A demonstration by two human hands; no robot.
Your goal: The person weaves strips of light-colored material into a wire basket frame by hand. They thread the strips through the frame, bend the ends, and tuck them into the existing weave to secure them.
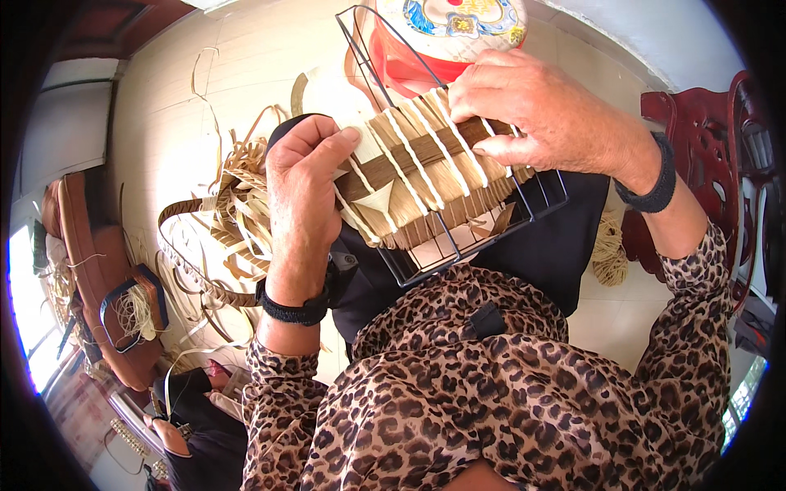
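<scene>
A half-woven basket [434, 173] lies tilted over my lap, made on a black wire frame [536, 214]. Its woven side has tan fibre strips crossed by white cords, and a wide brown strip [405, 155] runs across the middle. My left hand [303, 184] is closed on the left edge of the weave, thumb on top near the brown strip's end. A pale folded strip end [378, 199] sticks up beside it. My right hand [536, 110] grips the other side, thumb and fingers closed around the weave where the brown strip passes; its fingertips are partly hidden.
A heap of loose fibre strips [241, 217] lies on the floor at the left. Beyond the basket stands a red stool or tub with a patterned round top [458, 29]. A carved dark red chair [696, 139] and a fibre bundle [610, 250] are at the right. Another person sits lower left.
</scene>
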